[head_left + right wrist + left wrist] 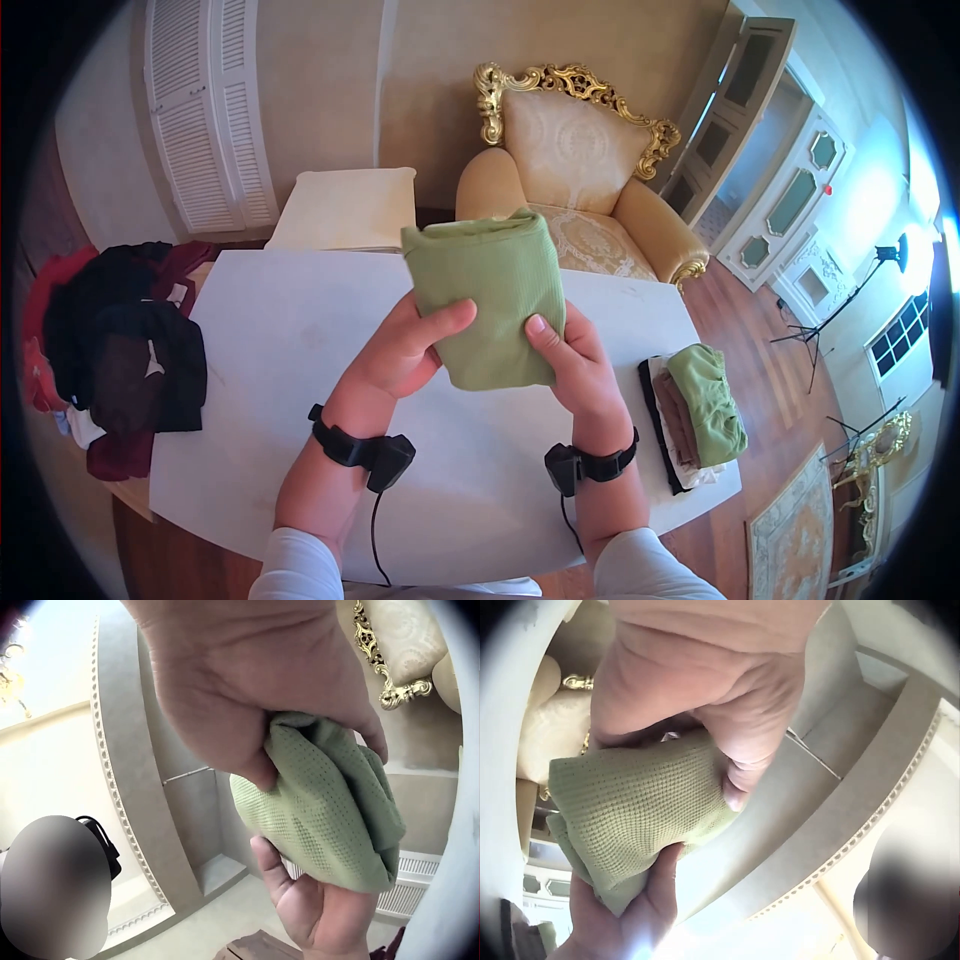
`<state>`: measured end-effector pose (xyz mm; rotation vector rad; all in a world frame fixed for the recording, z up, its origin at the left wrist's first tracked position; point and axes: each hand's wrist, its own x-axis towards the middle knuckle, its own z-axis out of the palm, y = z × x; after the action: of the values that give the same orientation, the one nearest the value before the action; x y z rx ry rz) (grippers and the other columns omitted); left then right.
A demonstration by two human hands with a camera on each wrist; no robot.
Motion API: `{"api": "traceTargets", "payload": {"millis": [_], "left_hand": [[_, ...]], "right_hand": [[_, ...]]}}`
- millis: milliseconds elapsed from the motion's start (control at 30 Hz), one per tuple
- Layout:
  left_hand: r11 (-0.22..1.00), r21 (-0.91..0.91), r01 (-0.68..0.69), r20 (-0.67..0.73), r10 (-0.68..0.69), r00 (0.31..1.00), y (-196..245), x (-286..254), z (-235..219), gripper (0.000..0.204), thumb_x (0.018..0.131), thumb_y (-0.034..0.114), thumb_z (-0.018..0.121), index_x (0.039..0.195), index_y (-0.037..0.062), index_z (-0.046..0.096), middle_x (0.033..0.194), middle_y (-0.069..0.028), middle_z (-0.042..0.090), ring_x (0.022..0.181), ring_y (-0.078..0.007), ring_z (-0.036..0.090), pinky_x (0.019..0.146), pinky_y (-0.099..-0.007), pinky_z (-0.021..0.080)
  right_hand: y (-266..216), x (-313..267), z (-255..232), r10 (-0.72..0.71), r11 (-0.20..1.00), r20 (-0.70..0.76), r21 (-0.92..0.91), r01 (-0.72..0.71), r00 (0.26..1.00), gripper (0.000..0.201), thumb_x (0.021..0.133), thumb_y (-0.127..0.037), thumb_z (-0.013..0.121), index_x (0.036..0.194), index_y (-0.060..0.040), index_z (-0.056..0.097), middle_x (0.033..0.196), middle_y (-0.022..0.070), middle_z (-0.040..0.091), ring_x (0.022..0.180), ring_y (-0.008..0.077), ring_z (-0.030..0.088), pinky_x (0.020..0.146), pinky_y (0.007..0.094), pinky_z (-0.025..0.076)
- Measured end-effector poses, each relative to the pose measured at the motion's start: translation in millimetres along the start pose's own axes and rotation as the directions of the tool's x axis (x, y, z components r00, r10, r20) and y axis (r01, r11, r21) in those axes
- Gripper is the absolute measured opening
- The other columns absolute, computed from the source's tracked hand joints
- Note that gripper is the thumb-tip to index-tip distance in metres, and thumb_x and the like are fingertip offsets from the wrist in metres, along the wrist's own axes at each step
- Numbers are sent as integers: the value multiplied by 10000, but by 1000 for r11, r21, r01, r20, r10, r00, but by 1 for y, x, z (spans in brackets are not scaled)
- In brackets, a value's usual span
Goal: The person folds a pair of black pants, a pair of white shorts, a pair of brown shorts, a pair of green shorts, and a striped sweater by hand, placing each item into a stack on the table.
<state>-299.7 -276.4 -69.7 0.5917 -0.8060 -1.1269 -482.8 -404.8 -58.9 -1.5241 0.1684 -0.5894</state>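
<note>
While both hands are pinching the folded green cloth above the table, I am judging only stacking remains.

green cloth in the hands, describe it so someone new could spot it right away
Above the middle of the white table, in front of the gold-framed armchair, both hands hold up a folded green cloth. Unlike the green piece topping the folded stack at the table's right edge, it is held in the air.
</note>
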Motion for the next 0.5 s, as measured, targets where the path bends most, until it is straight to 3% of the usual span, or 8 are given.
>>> {"api": "traceTargets", "payload": {"millis": [100, 200, 300, 400, 500], "left_hand": [[999, -14, -34, -3, 34, 999, -9, 1, 2, 574, 1027, 228, 682, 1515, 13, 471, 1435, -107, 609, 1322, -235, 597, 1110, -420, 490], [997, -74, -37, -54, 33, 998, -8, 2, 4, 571, 1054, 266, 636, 1533, 17, 449, 1484, -125, 578, 1366, -269, 568, 1149, -460, 462], [985, -164, -56, -101, 39, 994, -2, 4, 0, 562, 1064, 279, 619, 1534, 22, 446, 1497, -129, 567, 1383, -282, 554, 1171, -475, 438], [973, -219, -72, -141, 41, 989, -2, 4, 1, 557, 1059, 290, 628, 1519, 25, 461, 1480, -125, 575, 1384, -275, 548, 1173, -471, 429], [970, -228, -82, -132, 53, 990, -1, 4, 6, 545, 1043, 288, 658, 1489, 21, 494, 1439, -117, 594, 1366, -247, 553, 1155, -448, 441]], "right_hand": [[2, 3, 9, -68, 998, -35, -4, 68, 997, 483, 1098, -242, 602, 1473, 43, 496, 1353, 93, 635, 1250, 160, 581, 1074, 334, 467], [5, 9, 13, -206, 975, -178, -126, 186, 962, 463, 1052, -225, 683, 1403, 31, 524, 1302, 91, 638, 1210, 155, 584, 1024, 341, 492], [13, 12, -4, -206, 941, -256, -315, 120, 944, 400, 1010, -208, 743, 1277, 32, 567, 1187, 84, 660, 1111, 139, 607, 954, 333, 511], [8, 10, -5, -150, 940, -188, -332, 81, 971, 349, 1002, -203, 757, 1191, 33, 582, 1099, 74, 678, 1002, 123, 627, 884, 312, 522], [8, 11, 1, -138, 975, -226, -203, 92, 964, 293, 1013, -177, 740, 1150, 35, 591, 1040, 69, 689, 932, 122, 639, 850, 288, 523]]}}
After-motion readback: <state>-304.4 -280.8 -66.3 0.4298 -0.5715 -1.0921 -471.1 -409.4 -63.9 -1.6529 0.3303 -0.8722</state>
